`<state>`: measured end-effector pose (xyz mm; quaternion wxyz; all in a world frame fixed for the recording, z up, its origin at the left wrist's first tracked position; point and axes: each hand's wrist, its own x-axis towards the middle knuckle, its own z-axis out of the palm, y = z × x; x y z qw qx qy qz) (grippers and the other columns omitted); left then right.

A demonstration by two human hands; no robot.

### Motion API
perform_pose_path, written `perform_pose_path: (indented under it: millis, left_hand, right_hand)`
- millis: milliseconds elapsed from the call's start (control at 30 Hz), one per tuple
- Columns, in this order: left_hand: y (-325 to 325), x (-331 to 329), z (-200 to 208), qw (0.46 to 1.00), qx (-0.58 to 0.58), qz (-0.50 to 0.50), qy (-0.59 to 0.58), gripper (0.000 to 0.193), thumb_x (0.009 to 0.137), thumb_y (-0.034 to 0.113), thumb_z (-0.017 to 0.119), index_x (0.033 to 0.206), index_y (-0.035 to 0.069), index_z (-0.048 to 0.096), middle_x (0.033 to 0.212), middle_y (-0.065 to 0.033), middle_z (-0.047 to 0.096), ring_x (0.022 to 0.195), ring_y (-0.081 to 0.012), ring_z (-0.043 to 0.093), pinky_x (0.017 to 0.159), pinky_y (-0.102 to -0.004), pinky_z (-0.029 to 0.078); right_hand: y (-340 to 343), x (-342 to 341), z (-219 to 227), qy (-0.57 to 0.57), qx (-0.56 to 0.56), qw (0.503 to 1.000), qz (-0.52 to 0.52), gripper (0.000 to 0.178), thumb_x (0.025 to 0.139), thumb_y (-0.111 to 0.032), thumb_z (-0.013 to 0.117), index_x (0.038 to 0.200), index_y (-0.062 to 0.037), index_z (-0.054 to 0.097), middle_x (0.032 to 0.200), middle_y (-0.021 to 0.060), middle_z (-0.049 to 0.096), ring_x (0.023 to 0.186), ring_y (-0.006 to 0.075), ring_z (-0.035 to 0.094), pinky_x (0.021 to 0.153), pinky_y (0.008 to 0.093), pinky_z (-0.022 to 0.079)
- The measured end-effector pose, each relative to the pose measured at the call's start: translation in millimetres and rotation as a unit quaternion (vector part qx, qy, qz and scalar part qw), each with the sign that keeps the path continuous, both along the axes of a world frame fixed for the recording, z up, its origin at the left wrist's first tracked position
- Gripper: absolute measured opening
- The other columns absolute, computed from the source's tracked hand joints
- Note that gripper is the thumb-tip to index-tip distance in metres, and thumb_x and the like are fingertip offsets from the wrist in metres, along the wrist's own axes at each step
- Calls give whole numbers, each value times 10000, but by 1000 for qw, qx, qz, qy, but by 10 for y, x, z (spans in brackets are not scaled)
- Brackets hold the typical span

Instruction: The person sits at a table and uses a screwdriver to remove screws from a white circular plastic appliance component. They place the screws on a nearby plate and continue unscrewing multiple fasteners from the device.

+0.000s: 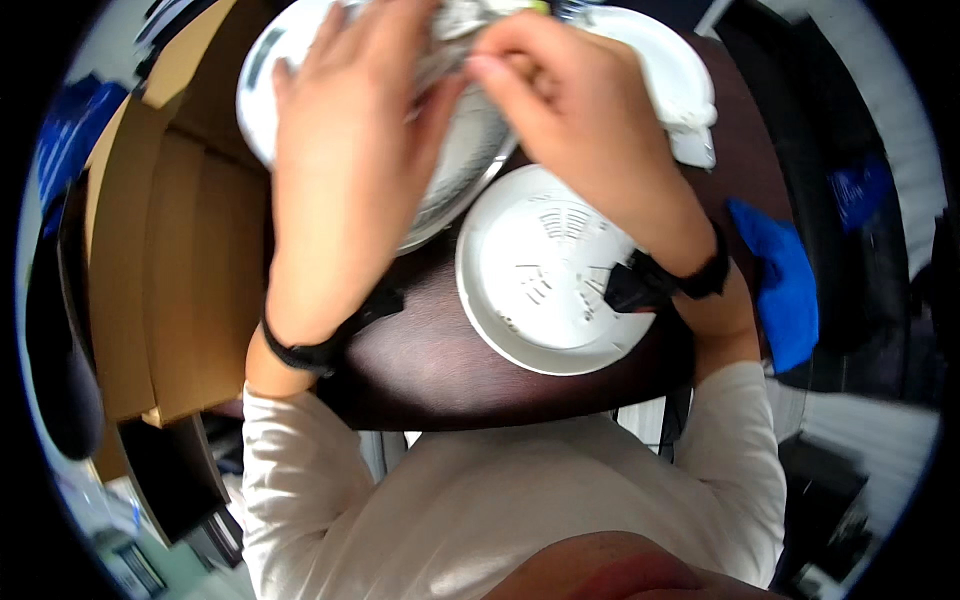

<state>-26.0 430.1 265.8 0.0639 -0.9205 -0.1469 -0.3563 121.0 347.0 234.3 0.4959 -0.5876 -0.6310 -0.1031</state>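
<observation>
At the top of the head view, my left hand (350, 130) is stretched over a round grey mesh-like part with a shiny rim (468, 170). Its fingers are apart, and some tips run into the upper edge. My right hand (580, 110) is closed in a pinch, thumb and forefinger meeting beside the left thumb. What they pinch is blurred; something greyish and partly see-through (440, 60) shows between the hands. Below the right wrist lies a white round cover with vent slots (550, 270), partly hidden by that forearm. Left of my left hand, a white round rim (258, 95) shows.
Another white round piece with a tab (680, 80) lies at the far right of the dark brown table (420, 370). A blue cloth-like piece (785, 290) hangs at the table's right edge. An open cardboard box (180, 260) stands along the left side.
</observation>
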Motion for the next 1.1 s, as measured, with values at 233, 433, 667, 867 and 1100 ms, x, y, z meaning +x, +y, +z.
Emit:
perform_pose_path:
  millis: [233,433,667,867,1100]
  left_hand:
    - [97,21,-93,997,-45,-29,-55,369,835,138,728,1175,37,625,1059,-196,671,1039,-391,626,940,-459,459]
    - [101,8,-128,997,-65,3,-36,428,862,123,718,1267,60,594,1160,-166,669,1072,-289,657,904,-410,521]
    - [71,44,-135,997,-45,-7,-61,414,831,126,746,1221,74,618,1043,-121,694,885,-260,702,754,-354,567]
    - [54,49,-123,997,-55,18,-55,413,839,128,744,1231,89,622,1098,-121,700,949,-250,710,777,-357,574]
    - [74,42,-182,996,-64,39,-56,434,847,159,748,1262,121,630,1070,-109,719,901,-194,726,710,-302,587]
  right_hand:
    - [-136,150,87,-3,-11,1000,28,125,879,-148,656,857,-26,649,657,122,641,574,230,635,557,339,495]
    - [-885,965,100,125,-124,973,-149,123,894,-100,634,844,12,634,644,20,553,595,63,476,510,256,404]
    - [-1679,1720,-783,485,-215,846,-58,199,974,-260,574,843,-112,593,604,-59,451,483,30,385,434,195,282]
    - [-1606,1668,-1006,592,-258,763,6,183,962,-242,583,877,-83,620,627,-55,468,477,38,370,427,214,255]
    - [-1622,1654,-1099,518,-288,801,-88,171,961,-237,576,896,-89,633,662,-53,478,464,29,370,406,199,238]
